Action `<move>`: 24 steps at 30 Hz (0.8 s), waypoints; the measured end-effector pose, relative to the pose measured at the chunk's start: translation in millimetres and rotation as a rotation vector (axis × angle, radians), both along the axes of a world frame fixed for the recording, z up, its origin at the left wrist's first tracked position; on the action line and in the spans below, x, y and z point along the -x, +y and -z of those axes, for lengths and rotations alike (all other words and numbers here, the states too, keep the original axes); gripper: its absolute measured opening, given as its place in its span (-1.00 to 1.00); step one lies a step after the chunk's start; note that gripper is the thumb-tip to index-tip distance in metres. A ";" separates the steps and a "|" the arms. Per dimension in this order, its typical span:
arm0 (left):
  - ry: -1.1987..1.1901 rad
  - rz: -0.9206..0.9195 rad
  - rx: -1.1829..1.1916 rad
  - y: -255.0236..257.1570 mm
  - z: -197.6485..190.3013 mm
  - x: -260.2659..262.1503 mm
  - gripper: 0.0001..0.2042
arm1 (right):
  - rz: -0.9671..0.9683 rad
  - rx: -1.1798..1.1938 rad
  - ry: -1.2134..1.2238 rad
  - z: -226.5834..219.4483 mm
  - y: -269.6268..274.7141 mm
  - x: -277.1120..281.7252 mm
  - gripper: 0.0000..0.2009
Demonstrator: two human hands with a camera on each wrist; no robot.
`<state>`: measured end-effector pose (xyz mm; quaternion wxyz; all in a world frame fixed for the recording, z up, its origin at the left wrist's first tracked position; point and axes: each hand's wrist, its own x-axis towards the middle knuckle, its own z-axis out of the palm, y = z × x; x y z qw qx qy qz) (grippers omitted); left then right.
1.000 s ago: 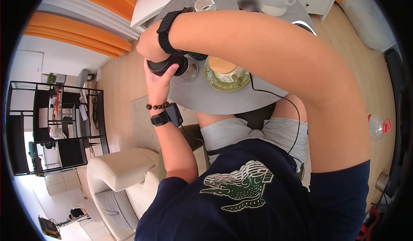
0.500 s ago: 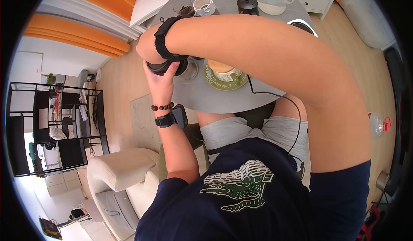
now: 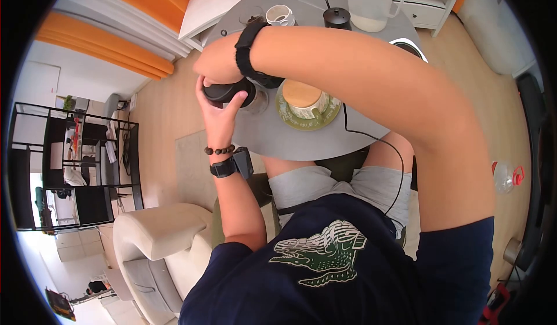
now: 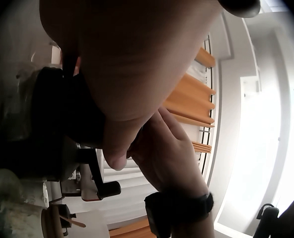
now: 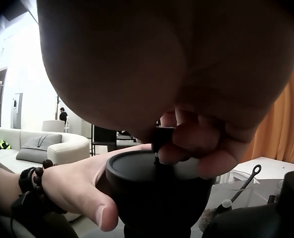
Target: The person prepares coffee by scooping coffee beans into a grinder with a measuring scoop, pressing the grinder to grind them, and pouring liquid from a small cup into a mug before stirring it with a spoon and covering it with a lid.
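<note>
We are holding a black rounded vessel (image 5: 154, 208) with both hands near the edge of the grey table (image 3: 278, 142), on our left side, beside a clear glass cylinder (image 3: 258, 103). Our left hand (image 3: 219, 122) is wrapping round its side, the thumb lying along the near wall, while our right hand (image 3: 219, 61) is reaching across and curling its fingers round a small black knob (image 5: 164, 134) above the flat top. We are judging the body to be stiff and moderately weighty, with a smooth matte skin that could be slipping a little under a dry palm; the knob and its thin stem are looking like the weaker part, so we are better off bracing the wide body just under the rim and keeping the pinch on the knob light. The cup (image 3: 301, 96) on its green plate (image 3: 307, 123) is sitting near and is seeming more breakable, so we are wanting elbow room there. In the head view, our right hand and wristband are covering much of the top, and the left wrist view is showing mostly dark palm. The vessel's base is falling outside the right wrist view, so we cannot tell whether it is resting on anything, nor are we seeing what is inside.
</note>
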<state>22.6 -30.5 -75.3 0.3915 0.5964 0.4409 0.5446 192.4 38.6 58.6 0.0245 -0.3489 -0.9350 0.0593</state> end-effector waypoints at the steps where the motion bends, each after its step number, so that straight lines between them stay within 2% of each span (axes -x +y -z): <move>1: -0.018 0.051 0.021 2.7 0.3 5.2 0.09 | -0.024 0.022 -0.007 -2.2 0.0 -2.1 -0.63; 6: -0.064 0.214 0.052 14.0 -7.2 20.8 0.11 | -0.044 0.035 0.028 -4.3 1.8 -4.4 -0.66; 12: -0.050 0.281 0.079 20.9 -8.2 20.5 -0.12 | 0.005 -0.005 -0.010 -16.5 -5.8 -10.5 -0.61; 14: -0.077 0.227 0.071 22.1 -1.7 19.8 0.03 | -0.003 -0.053 0.053 -11.1 -4.2 -7.6 -0.62; 18: -0.076 0.197 0.030 13.6 -0.9 11.4 0.00 | -0.023 -0.074 0.086 -5.4 -6.2 -3.2 -0.63; 24: 0.000 0.003 -0.044 3.3 -1.3 -3.3 -0.01 | -0.009 -0.103 0.124 3.4 -11.7 4.1 -0.71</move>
